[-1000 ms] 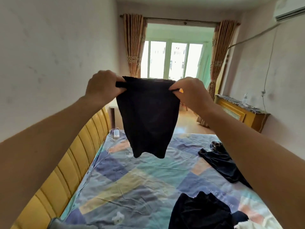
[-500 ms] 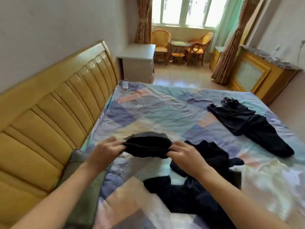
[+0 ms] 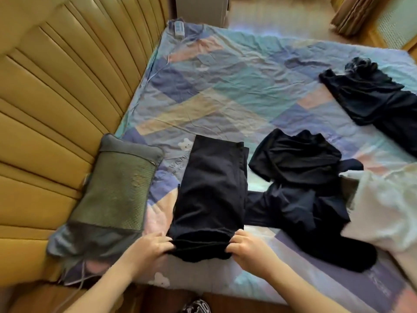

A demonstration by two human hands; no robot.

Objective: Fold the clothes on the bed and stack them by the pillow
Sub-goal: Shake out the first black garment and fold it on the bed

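Note:
A pair of black shorts (image 3: 212, 190) lies flat and lengthwise on the patchwork bed sheet (image 3: 225, 91), just right of the green pillow (image 3: 112, 188). My left hand (image 3: 151, 247) pinches the near left corner of its waistband. On the near right corner my right hand (image 3: 246, 247) pinches the same band. A crumpled heap of black clothes (image 3: 300, 184) lies right of the shorts, touching them. Another black garment (image 3: 372, 102) is spread at the far right of the bed.
A yellow padded headboard (image 3: 56, 98) runs along the left. A white cloth (image 3: 383, 206) lies bunched at the right edge. A small remote (image 3: 179, 27) rests at the far corner of the bed, with a white cabinet (image 3: 200, 7) behind it.
The shorts were held up in the air, then lowered and laid flat on the sheet beside the pillow. Both hands came down to the near edge with them, and my view tilted down.

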